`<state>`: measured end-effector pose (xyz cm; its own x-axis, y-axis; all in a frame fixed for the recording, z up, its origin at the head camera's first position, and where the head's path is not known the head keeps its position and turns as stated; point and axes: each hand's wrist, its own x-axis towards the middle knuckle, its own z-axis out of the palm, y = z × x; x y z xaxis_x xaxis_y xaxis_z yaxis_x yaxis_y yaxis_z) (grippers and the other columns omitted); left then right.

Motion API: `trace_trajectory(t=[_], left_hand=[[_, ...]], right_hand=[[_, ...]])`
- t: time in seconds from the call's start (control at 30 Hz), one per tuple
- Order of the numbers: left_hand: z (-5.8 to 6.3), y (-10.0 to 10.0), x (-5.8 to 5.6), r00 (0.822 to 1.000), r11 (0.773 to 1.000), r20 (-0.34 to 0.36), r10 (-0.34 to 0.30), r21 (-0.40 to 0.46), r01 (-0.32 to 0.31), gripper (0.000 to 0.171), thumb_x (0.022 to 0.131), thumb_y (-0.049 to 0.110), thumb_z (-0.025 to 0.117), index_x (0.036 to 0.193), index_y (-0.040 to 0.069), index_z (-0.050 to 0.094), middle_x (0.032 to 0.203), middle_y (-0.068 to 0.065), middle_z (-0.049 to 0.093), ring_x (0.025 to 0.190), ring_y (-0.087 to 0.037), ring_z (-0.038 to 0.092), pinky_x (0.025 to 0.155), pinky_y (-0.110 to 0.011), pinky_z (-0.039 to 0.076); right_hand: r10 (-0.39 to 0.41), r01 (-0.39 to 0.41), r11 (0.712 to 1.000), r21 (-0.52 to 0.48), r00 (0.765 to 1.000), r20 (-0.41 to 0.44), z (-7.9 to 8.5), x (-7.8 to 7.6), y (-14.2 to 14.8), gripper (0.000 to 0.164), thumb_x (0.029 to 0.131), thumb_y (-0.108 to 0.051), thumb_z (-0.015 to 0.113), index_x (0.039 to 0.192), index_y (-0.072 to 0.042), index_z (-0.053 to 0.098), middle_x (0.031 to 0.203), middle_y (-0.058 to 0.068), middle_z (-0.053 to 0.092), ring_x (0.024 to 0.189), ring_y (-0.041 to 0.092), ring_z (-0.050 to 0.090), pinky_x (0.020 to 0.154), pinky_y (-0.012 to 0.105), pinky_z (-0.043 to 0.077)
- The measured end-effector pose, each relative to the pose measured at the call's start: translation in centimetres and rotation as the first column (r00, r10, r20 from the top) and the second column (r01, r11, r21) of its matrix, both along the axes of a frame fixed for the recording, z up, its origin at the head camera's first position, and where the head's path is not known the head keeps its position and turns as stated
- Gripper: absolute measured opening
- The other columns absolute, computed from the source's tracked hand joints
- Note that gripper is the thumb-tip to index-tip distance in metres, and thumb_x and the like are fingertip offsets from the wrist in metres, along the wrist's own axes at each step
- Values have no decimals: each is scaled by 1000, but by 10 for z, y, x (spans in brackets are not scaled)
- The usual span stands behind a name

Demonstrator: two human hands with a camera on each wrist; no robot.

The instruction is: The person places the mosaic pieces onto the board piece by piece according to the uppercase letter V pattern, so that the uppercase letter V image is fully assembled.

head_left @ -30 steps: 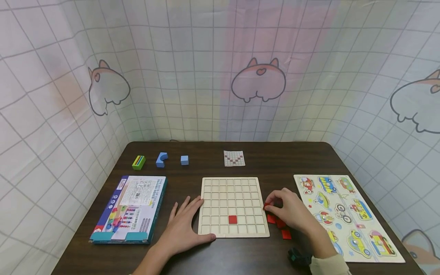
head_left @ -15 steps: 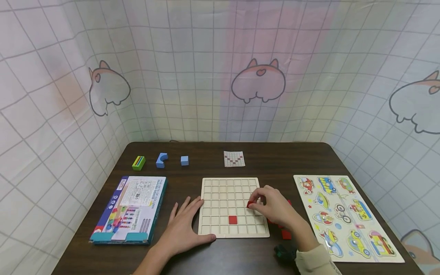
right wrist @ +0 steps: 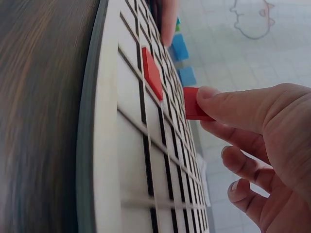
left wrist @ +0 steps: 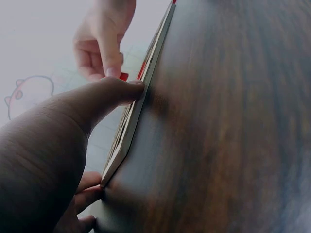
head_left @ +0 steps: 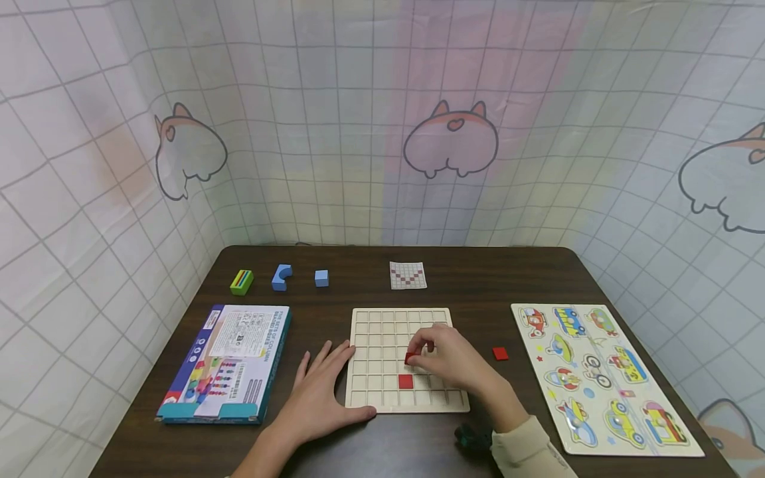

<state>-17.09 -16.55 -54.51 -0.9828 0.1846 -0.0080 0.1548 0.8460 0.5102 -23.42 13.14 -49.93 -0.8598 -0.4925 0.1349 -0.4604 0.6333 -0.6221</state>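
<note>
A pale wooden grid board [head_left: 376,332] lies mid-table, with one red square tile [head_left: 406,382] seated in a cell of its second row from the front. Spread at the board's left side, my left hand [head_left: 319,398] touches its edge with the fingertips, while the thumb [left wrist: 124,90] rests at the front edge. My right hand [head_left: 454,358] pinches another red tile [right wrist: 193,103] between thumb and forefinger. It holds this tile tilted over the board, just behind the seated one. To the board's right lies a loose red tile [head_left: 500,354]; my right forearm hides the table area nearer me.
A small printed pattern card [head_left: 408,275] lies behind the board. Back left stand a blue cube [head_left: 321,278], a blue arch block [head_left: 281,277] and a striped green block [head_left: 242,283]. A flat box [head_left: 224,365] flanks the left; a vehicle picture board [head_left: 603,378] flanks the right.
My right hand has carried the pinched red tile leftward from the loose pile beside the board to above its middle cells. The left hand has stayed in place.
</note>
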Motion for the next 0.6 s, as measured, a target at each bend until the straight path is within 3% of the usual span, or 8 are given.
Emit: trace_trajectory(t=[0.4, 0.6], left_hand=[[1, 0, 2, 1000, 1000, -12, -6, 5, 6, 125, 68, 92, 82, 170, 28, 46, 178, 2, 44, 173, -35, 24, 137, -74, 4], [1, 0, 2, 1000, 1000, -8, -5, 4, 5, 125, 68, 92, 82, 170, 28, 46, 179, 1, 44, 173, -36, 24, 137, -75, 3]], right_hand=[[42, -42, 999, 2, 998, 45, 0, -1, -30, 12, 97, -21, 88, 96, -30, 80, 89, -18, 68, 91, 13, 59, 80, 29, 51], [67, -68, 997, 28, 997, 27, -5, -2, -36, 8, 97, -21, 87, 95, -27, 82, 84, -17, 66, 86, 13, 57, 74, 28, 49]])
